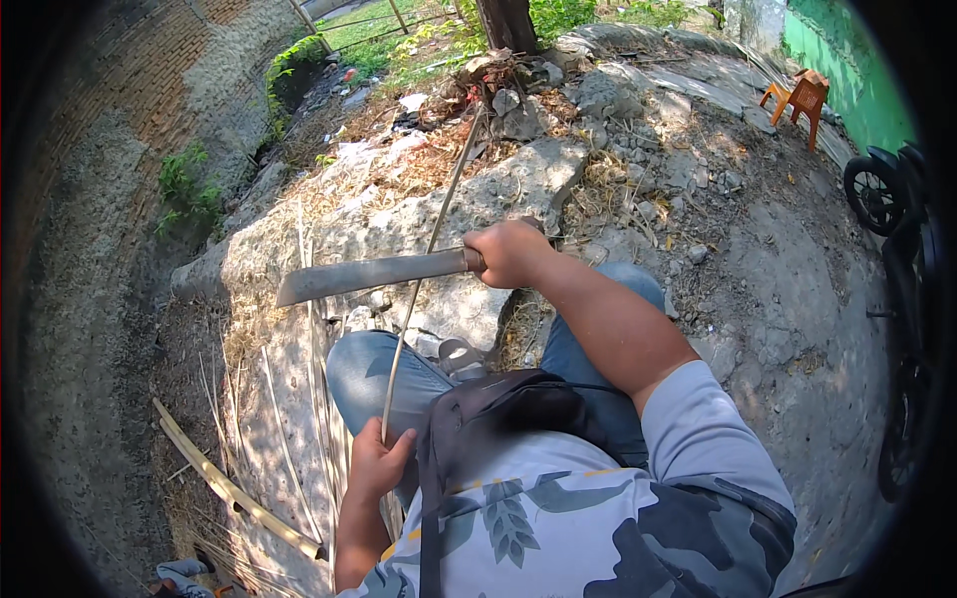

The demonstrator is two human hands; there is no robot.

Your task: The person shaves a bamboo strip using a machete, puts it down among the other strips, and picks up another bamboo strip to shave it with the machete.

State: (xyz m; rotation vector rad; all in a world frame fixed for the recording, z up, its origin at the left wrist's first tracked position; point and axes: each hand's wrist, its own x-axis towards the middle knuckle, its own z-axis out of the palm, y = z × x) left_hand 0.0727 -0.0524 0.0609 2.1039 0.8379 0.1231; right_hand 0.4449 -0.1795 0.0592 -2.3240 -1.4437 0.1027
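Bright sun dapples a rough outdoor yard of bare gray ground [797, 289], broken concrete [528, 174] and dry leaves [474, 145]. A worn brick wall [150, 90] with patches of rough gray plaster climbs at 10 o'clock, a leafy shrub [184, 184] at its foot. At 11 o'clock, a thin fence [399, 16] crosses green grass [364, 30]. A tree trunk [508, 25] stands at 12 o'clock, while an orange chair [807, 100] sits near a peeling green wall [852, 80] at 2 o'clock. A dark motorcycle [902, 274] lines the edge at 3 o'clock.
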